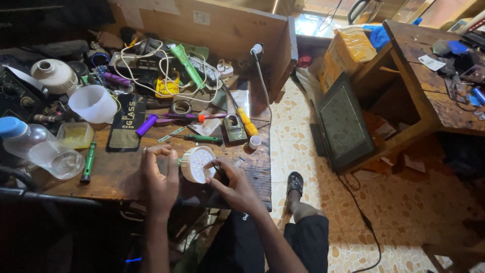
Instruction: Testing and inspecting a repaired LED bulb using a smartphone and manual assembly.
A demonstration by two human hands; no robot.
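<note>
Two hands meet at the front edge of a worn wooden bench (126,177). The left hand (159,179) grips a round white LED disc (196,164) dotted with small yellow chips, holding it tilted just above the wood. The right hand (233,186) pinches a thin dark tool (218,169) against the disc's face. A clear plastic bottle (43,151) lies on its side, water pooled inside. A translucent white cup (93,103) lies tipped over beside tangled white wires (166,71).
</note>
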